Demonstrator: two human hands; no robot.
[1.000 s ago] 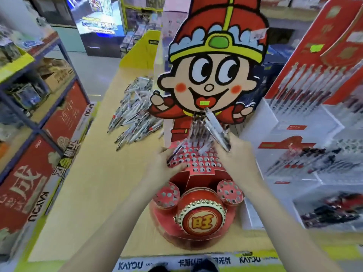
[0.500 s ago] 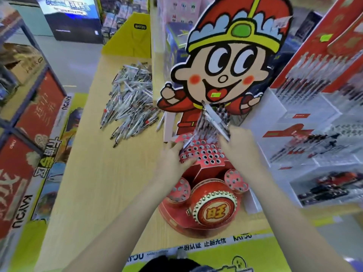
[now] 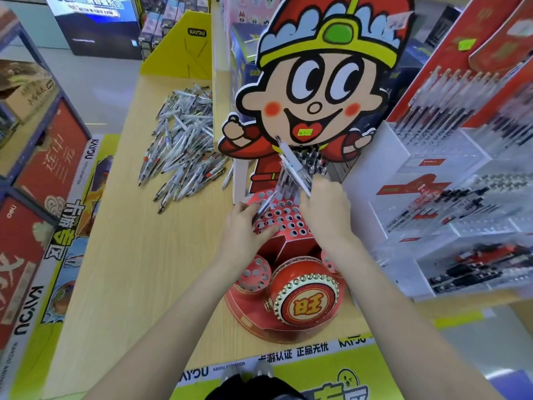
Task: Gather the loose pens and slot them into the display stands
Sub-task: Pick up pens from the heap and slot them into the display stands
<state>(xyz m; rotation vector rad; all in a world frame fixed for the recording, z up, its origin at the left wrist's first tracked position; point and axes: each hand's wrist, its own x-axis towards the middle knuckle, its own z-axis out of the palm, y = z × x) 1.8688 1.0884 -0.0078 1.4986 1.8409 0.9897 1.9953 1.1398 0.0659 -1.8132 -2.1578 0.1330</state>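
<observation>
View: single head-worn wide-angle camera; no second view to overlap.
Position: stood above the near edge of the surface [image 3: 121, 255], close over the red display stand [image 3: 288, 223].
Facing: looked forward and steeply down; both forearms entered from the bottom of frame.
Range: stand near; pen pile [image 3: 184, 140] farther, upper left.
Distortion: edges bowed.
</observation>
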